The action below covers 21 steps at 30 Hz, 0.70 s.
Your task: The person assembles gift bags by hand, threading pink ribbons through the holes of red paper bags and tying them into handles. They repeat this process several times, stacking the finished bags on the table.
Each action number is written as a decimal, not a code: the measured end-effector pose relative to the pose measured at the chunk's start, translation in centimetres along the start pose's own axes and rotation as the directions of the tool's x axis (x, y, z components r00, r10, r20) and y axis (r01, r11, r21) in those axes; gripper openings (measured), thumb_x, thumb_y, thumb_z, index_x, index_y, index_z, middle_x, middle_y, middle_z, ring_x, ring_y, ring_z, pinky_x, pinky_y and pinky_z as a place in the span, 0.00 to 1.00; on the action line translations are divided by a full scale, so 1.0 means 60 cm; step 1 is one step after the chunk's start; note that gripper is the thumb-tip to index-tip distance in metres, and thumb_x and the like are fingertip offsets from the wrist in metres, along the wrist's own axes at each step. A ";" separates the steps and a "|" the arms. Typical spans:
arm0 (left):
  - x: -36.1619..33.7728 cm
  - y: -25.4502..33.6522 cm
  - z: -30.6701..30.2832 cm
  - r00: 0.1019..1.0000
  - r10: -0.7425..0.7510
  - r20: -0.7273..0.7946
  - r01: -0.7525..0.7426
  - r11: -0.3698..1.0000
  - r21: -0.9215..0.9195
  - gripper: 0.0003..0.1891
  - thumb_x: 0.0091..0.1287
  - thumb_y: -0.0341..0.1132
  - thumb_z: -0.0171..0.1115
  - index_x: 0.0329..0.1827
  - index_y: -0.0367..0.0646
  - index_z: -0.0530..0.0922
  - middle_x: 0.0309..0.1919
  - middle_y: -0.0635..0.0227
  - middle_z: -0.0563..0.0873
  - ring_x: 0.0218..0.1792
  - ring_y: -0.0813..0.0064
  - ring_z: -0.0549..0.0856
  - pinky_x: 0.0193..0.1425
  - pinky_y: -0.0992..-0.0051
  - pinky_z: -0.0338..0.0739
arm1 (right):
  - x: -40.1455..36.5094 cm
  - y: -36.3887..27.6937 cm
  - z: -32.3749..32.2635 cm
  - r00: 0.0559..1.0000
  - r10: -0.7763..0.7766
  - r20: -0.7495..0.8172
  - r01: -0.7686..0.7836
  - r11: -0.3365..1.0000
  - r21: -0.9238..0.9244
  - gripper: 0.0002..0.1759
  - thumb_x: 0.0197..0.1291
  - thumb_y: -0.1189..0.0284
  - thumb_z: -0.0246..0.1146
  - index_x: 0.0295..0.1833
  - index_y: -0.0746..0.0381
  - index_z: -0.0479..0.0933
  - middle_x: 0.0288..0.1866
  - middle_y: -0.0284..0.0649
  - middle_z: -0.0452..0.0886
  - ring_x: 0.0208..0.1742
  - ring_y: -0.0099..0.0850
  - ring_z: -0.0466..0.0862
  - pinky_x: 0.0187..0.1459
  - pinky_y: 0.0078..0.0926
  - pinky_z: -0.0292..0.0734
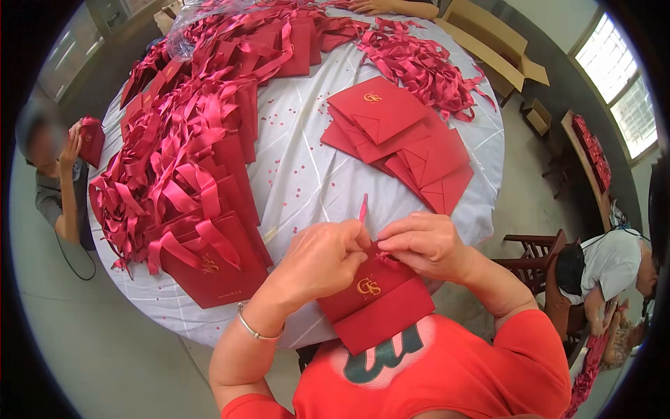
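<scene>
Red bag [373,307] at the table's [307,174] near edge, left hand [317,262] and right hand [426,244] both pinching its top by a ribbon [363,207]. Beribboned pile [202,209] along the left edge looks done. Flat stack [405,140] mid-table and loose ribbons [426,70] at the far edge look undone, I reckon.

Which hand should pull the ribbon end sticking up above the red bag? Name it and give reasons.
Probably the left hand: the ribbon end rises right at its fingertips, while the right hand pinches the top of the red paper bag slightly farther off and can steady it.
</scene>
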<state>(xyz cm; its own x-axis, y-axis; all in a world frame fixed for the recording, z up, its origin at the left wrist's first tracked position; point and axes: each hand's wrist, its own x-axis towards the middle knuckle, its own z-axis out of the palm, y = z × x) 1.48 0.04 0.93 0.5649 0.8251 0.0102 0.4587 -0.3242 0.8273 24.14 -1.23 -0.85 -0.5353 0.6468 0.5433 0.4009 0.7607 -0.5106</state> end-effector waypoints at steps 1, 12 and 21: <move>0.000 0.003 -0.004 0.999 -0.035 0.019 0.034 0.998 0.052 0.04 0.58 0.26 0.64 0.35 0.38 0.81 0.26 0.62 0.87 0.30 0.59 0.87 0.36 0.69 0.77 | -0.001 0.004 -0.003 1.000 -0.001 0.021 0.000 1.000 0.022 0.10 0.47 0.82 0.72 0.37 0.62 0.85 0.38 0.39 0.86 0.35 0.36 0.86 0.35 0.29 0.82; -0.002 0.002 -0.059 0.897 -0.247 0.366 0.373 0.866 -0.331 0.12 0.66 0.23 0.58 0.51 0.34 0.81 0.32 0.69 0.89 0.18 0.85 0.80 0.22 0.83 0.71 | -0.024 0.020 -0.043 0.941 0.335 0.053 -0.336 0.902 0.271 0.08 0.47 0.84 0.71 0.35 0.65 0.85 0.34 0.40 0.86 0.33 0.30 0.86 0.33 0.23 0.80; 0.006 -0.017 -0.051 0.846 -0.271 0.459 0.399 0.893 -0.209 0.08 0.69 0.26 0.54 0.46 0.33 0.80 0.24 0.68 0.85 0.19 0.82 0.84 0.22 0.78 0.72 | -0.018 0.024 -0.037 0.963 0.269 -0.019 -0.258 0.940 0.224 0.09 0.49 0.84 0.72 0.39 0.65 0.85 0.32 0.40 0.84 0.33 0.29 0.84 0.32 0.22 0.78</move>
<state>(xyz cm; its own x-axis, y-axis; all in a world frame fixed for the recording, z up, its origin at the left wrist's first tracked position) -0.85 2.08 1.83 0.6686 0.5733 -0.4736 0.4919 0.1368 0.8599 26.96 -0.70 -0.71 -0.3940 0.8283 0.3984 0.3480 0.5357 -0.7694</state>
